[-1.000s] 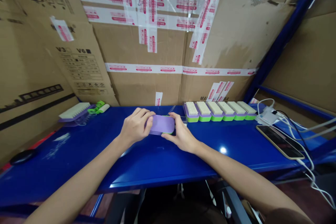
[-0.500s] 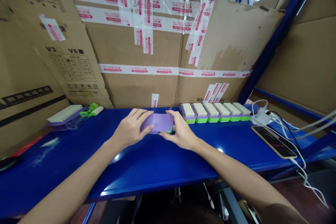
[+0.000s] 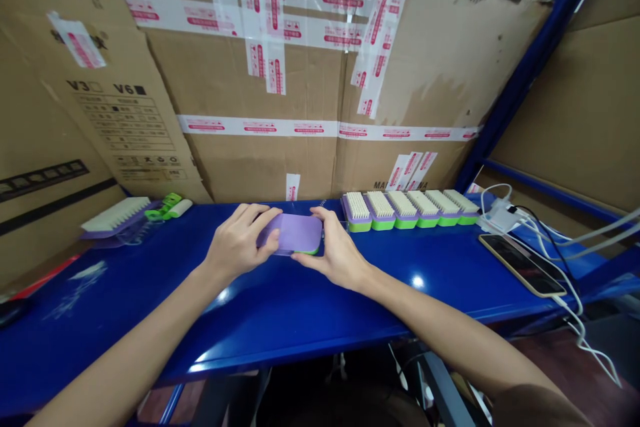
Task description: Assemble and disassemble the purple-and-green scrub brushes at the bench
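A pale-bristled piece (image 3: 116,215) lay toward the left of the blue tabletop (image 3: 300,313). My left fingers (image 3: 264,218) held a purple-and-green block (image 3: 299,232) mid-tabletop, my right fingers (image 3: 327,219) gripping its other end; rightward stood six bristled blocks (image 3: 404,207).

The block (image 3: 299,233) is purple, its partly hidden lower edge seemingly green. 6 brushes (image 3: 405,211) are banded cream, purple and green. Blue tabletop (image 3: 285,313); brown cardboard (image 3: 415,80); white tape (image 3: 367,131) patterned red.

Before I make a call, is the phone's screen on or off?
Off, it seems: the phone lies face up, its screen dark.
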### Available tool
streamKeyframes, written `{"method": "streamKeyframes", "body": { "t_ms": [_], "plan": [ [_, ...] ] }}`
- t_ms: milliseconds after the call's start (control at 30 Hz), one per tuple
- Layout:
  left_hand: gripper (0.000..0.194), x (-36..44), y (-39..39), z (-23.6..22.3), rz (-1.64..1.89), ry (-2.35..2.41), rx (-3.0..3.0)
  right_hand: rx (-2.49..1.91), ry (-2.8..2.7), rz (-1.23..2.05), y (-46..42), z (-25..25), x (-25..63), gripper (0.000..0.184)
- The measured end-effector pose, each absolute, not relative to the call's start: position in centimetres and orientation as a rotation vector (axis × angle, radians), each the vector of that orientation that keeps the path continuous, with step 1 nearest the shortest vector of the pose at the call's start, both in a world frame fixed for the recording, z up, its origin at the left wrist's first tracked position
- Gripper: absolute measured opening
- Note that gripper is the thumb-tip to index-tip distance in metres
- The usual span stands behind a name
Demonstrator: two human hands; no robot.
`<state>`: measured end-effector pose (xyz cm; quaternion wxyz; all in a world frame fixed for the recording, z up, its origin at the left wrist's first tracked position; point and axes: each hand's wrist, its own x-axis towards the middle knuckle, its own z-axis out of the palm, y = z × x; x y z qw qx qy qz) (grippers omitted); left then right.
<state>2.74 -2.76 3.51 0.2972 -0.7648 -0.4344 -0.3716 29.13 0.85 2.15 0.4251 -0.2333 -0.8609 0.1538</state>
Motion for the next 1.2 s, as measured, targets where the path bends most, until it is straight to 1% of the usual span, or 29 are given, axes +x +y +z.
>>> {"method": "streamKeyframes", "body": {
  "t_ms": [133, 333, 600, 733, 800, 1000, 1200],
  "plan": [
    [0.035, 3.7, -2.9, 3.4, -1.028, -1.175, -1.977, -0.657, -2.074, 0.451, 0.6, 2.3, 29.1, 0.107],
    [0.034, 3.2, -2.9, 3.9, -1.187, -1.086, -2.118, -0.644, -2.015, 0.797, 0.6, 3.3, 30.1, 0.105],
    [0.030, 3.2, -3.1, 4.6, -1.289, -1.012, -2.122, -0.529, -2.009, 0.832, 0.7, 4.5, 30.5, 0.095],
    [0.031, 3.7, -3.2, 4.5, -1.328, -1.050, -2.140, -0.560, -1.974, 0.927, 0.7, 4.6, 30.7, 0.107],
    [0.031, 3.8, -3.2, 4.4, -1.340, -1.071, -2.152, -0.561, -1.962, 0.965, 0.8, 4.5, 30.8, 0.110],
    [0.035, 4.5, -3.3, 4.3, -1.401, -1.201, -2.138, -0.555, -1.908, 1.081, 1.4, 4.4, 30.8, 0.105],
    [0.044, 5.2, -2.8, 3.9, -1.484, -1.392, -2.187, -0.606, -1.826, 1.278, 2.1, 4.1, 30.7, 0.095]
  ]
}}
